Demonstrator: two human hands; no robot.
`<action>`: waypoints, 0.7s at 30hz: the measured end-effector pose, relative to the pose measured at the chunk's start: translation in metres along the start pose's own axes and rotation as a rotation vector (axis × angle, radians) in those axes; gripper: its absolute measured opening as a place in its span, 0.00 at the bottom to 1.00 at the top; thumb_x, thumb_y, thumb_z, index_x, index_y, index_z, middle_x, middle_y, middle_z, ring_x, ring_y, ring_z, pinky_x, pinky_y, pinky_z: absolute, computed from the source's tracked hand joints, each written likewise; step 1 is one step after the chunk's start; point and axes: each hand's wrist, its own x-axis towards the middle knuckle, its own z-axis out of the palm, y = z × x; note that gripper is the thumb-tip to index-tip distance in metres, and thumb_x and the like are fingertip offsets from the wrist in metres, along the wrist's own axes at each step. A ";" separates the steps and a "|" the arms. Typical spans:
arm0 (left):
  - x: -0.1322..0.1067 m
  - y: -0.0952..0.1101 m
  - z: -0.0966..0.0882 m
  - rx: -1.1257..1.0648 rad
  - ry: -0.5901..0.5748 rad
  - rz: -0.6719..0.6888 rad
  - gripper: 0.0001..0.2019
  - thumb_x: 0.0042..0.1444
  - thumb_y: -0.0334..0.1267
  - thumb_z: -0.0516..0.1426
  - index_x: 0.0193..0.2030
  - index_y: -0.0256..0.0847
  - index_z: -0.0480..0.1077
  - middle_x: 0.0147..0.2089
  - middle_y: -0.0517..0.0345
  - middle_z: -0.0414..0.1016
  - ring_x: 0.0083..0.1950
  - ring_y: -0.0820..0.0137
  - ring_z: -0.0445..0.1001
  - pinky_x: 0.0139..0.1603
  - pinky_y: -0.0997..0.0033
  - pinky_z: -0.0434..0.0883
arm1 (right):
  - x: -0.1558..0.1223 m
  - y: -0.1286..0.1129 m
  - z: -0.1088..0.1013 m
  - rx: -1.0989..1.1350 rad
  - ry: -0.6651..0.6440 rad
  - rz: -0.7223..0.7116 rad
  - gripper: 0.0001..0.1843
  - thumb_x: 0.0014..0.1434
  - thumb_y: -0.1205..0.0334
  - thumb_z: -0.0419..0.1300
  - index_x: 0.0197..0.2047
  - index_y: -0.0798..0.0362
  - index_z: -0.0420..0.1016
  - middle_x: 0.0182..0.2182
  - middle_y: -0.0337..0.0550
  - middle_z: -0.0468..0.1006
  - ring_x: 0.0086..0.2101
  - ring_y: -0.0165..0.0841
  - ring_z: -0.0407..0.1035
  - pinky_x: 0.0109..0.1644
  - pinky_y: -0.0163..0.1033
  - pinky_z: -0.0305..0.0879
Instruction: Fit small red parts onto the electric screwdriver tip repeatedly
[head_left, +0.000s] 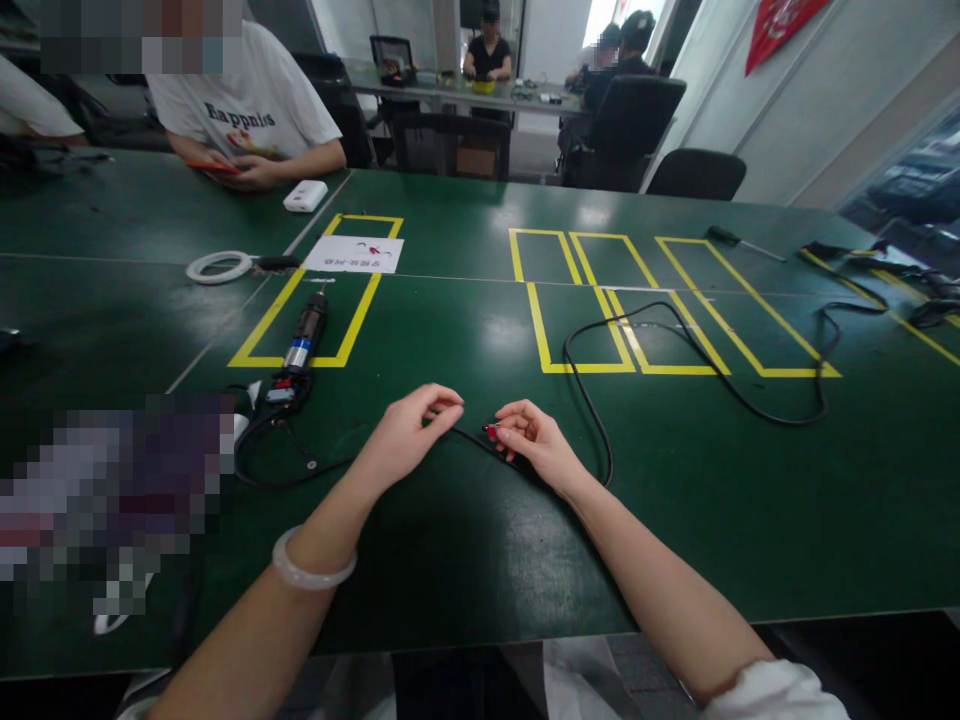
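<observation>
As right hand (534, 440) pinches red piece (492, 431), its shape mostly hidden

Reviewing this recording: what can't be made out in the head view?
Head view:
- most of the small red part: hidden by the right hand
- a stretch of black cable: behind the left hand
- writing on the white paper: too small
- dark bundle: cut off by the right edge

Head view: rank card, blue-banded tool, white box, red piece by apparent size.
1. Card, blue-banded tool: too close to rank
2. White box
3. Red piece, partly hidden by right fingers
</observation>
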 end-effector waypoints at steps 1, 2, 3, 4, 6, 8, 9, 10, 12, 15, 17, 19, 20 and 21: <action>0.001 -0.009 -0.014 0.151 0.104 -0.022 0.18 0.62 0.51 0.51 0.49 0.42 0.70 0.51 0.50 0.73 0.52 0.61 0.73 0.53 0.60 0.69 | 0.000 0.000 -0.001 -0.013 0.007 0.000 0.18 0.54 0.54 0.68 0.44 0.51 0.71 0.32 0.38 0.75 0.29 0.28 0.69 0.28 0.32 0.65; 0.001 -0.019 -0.029 0.314 0.201 -0.065 0.20 0.61 0.51 0.51 0.53 0.42 0.68 0.56 0.48 0.70 0.57 0.57 0.70 0.56 0.56 0.68 | 0.000 0.000 -0.001 -0.027 0.011 0.001 0.18 0.54 0.54 0.68 0.44 0.51 0.71 0.33 0.39 0.75 0.30 0.28 0.69 0.28 0.32 0.65; 0.001 -0.031 -0.044 0.465 0.293 -0.123 0.22 0.60 0.50 0.52 0.57 0.41 0.66 0.61 0.45 0.66 0.62 0.52 0.65 0.60 0.52 0.65 | 0.000 -0.001 -0.001 -0.038 0.014 0.003 0.17 0.54 0.54 0.67 0.44 0.52 0.72 0.33 0.39 0.76 0.31 0.28 0.69 0.29 0.32 0.65; 0.001 -0.044 -0.058 0.586 0.359 -0.203 0.26 0.59 0.49 0.53 0.61 0.39 0.62 0.65 0.41 0.61 0.65 0.48 0.60 0.61 0.48 0.62 | 0.001 -0.001 -0.001 -0.046 0.016 0.005 0.17 0.54 0.54 0.67 0.44 0.52 0.73 0.34 0.40 0.76 0.31 0.28 0.70 0.29 0.32 0.66; -0.001 -0.068 -0.081 0.717 0.377 -0.375 0.33 0.57 0.48 0.55 0.65 0.33 0.55 0.68 0.33 0.54 0.66 0.40 0.57 0.60 0.43 0.62 | 0.001 -0.002 0.000 -0.053 0.017 0.012 0.16 0.54 0.55 0.67 0.44 0.52 0.74 0.34 0.40 0.76 0.31 0.29 0.70 0.30 0.32 0.66; -0.002 -0.088 -0.096 0.740 0.310 -0.516 0.35 0.56 0.47 0.56 0.66 0.29 0.53 0.67 0.28 0.54 0.64 0.36 0.59 0.56 0.42 0.63 | 0.000 -0.003 0.001 -0.060 0.013 0.023 0.16 0.53 0.55 0.68 0.43 0.53 0.75 0.33 0.40 0.76 0.31 0.29 0.69 0.30 0.33 0.66; -0.003 -0.095 -0.100 0.731 0.272 -0.561 0.35 0.56 0.46 0.56 0.65 0.28 0.53 0.66 0.27 0.56 0.63 0.36 0.61 0.54 0.43 0.64 | 0.000 -0.003 0.001 -0.065 0.012 0.027 0.16 0.53 0.55 0.68 0.42 0.53 0.76 0.33 0.40 0.76 0.31 0.29 0.69 0.30 0.33 0.66; -0.003 -0.101 -0.102 0.719 0.243 -0.592 0.35 0.56 0.46 0.56 0.65 0.28 0.53 0.64 0.27 0.57 0.61 0.36 0.63 0.52 0.44 0.65 | 0.000 -0.003 0.001 -0.068 0.011 0.030 0.15 0.53 0.55 0.68 0.42 0.53 0.76 0.33 0.40 0.76 0.31 0.29 0.69 0.30 0.33 0.66; -0.002 -0.108 -0.104 0.700 0.211 -0.606 0.34 0.55 0.44 0.56 0.65 0.29 0.53 0.63 0.29 0.60 0.58 0.39 0.66 0.49 0.46 0.67 | 0.000 -0.003 0.001 -0.067 0.011 0.028 0.15 0.52 0.56 0.68 0.42 0.53 0.76 0.33 0.40 0.77 0.31 0.29 0.69 0.30 0.33 0.65; -0.002 -0.111 -0.103 0.703 0.214 -0.581 0.34 0.55 0.44 0.55 0.66 0.32 0.52 0.61 0.34 0.62 0.57 0.42 0.67 0.47 0.50 0.67 | 0.001 -0.002 0.001 -0.059 0.013 0.021 0.15 0.52 0.56 0.68 0.42 0.53 0.76 0.33 0.40 0.77 0.31 0.28 0.69 0.29 0.32 0.65; -0.003 -0.108 -0.099 0.717 0.219 -0.540 0.34 0.55 0.45 0.54 0.67 0.33 0.52 0.59 0.35 0.63 0.56 0.42 0.68 0.47 0.51 0.67 | 0.001 -0.001 0.001 -0.067 0.020 0.016 0.15 0.53 0.57 0.68 0.42 0.53 0.75 0.34 0.40 0.77 0.31 0.28 0.69 0.30 0.32 0.64; -0.005 -0.103 -0.093 0.729 0.211 -0.495 0.34 0.56 0.46 0.53 0.66 0.32 0.53 0.57 0.34 0.64 0.54 0.42 0.69 0.45 0.51 0.67 | 0.002 -0.002 0.000 -0.085 0.038 0.012 0.15 0.53 0.57 0.67 0.42 0.53 0.75 0.34 0.41 0.78 0.31 0.28 0.69 0.31 0.33 0.64; -0.006 -0.099 -0.089 0.734 0.202 -0.478 0.34 0.56 0.47 0.53 0.67 0.32 0.54 0.57 0.33 0.64 0.54 0.43 0.70 0.45 0.51 0.67 | 0.002 -0.002 0.000 -0.095 0.049 0.010 0.14 0.53 0.56 0.67 0.42 0.53 0.75 0.35 0.41 0.78 0.31 0.28 0.69 0.30 0.33 0.63; -0.007 -0.095 -0.084 0.741 0.194 -0.468 0.34 0.57 0.47 0.53 0.67 0.33 0.54 0.56 0.33 0.64 0.53 0.43 0.70 0.44 0.51 0.68 | 0.002 -0.003 -0.001 -0.106 0.062 0.008 0.14 0.54 0.56 0.67 0.42 0.53 0.75 0.35 0.41 0.78 0.30 0.28 0.69 0.30 0.33 0.63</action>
